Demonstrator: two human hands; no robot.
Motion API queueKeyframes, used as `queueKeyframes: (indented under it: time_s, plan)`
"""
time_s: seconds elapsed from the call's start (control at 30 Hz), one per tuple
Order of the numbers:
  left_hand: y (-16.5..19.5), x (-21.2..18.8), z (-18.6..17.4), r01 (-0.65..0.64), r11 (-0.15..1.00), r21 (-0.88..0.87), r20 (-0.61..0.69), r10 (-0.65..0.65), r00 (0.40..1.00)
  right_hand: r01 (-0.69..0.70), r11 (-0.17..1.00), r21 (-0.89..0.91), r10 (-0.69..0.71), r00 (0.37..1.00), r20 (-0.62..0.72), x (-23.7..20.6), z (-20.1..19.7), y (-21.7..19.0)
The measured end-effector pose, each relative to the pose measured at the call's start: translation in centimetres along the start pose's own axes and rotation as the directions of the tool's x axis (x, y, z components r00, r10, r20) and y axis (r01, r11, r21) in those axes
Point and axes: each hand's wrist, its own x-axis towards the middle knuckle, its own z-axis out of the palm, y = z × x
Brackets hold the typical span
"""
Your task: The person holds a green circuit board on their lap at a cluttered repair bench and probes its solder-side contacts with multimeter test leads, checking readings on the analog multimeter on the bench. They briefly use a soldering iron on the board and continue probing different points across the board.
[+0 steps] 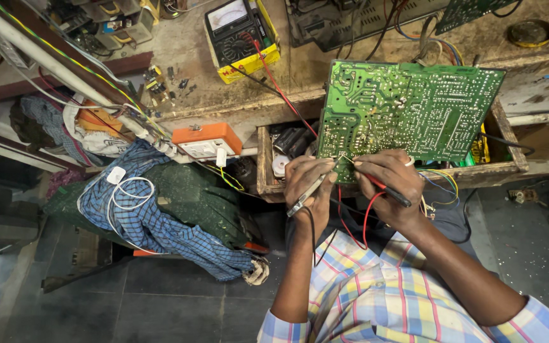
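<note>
A large green circuit board (408, 108) rests solder side up over an open wooden drawer (263, 166). My left hand (306, 185) grips a slim metal-and-black probe (312, 189) whose tip touches the board's lower left edge. My right hand (392, 184) holds a red probe (386, 187) with its tip beside the other one, and a red lead (366, 219) hangs from it. A yellow analog multimeter (239, 35) lies on the bench behind, with a red lead (281, 89) running from it toward the board.
An orange and white switch box (206, 141) hangs at the bench edge. A blue checked cloth (154, 209) with a white cable lies on a green bundle. More boards, wires and small parts crowd the back of the bench (185, 51). Grey floor tiles (179, 305) lie below.
</note>
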Motion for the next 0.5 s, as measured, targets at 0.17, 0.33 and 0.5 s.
queueKeyframes:
  time_s: [0.17, 0.33, 0.5]
  plan:
    - [0.16, 0.14, 0.03, -0.007, 1.000, -0.003, -0.006, 0.007, 1.000, 0.004, 1.000, 0.000, -0.004, 1.000, 0.007, 0.01, -0.06, 0.01]
    - [0.34, 0.30, -0.06, -0.023, 1.000, 0.012, -0.003, 0.023, 1.000, 0.009, 1.000, 0.003, -0.009, 1.000, 0.014, 0.08, -0.02, 0.04]
    - [0.41, 0.68, -0.19, -0.038, 0.999, 0.019, -0.003, 0.038, 0.999, 0.007, 1.000, -0.015, -0.007, 1.000, 0.016, 0.23, 0.16, 0.10]
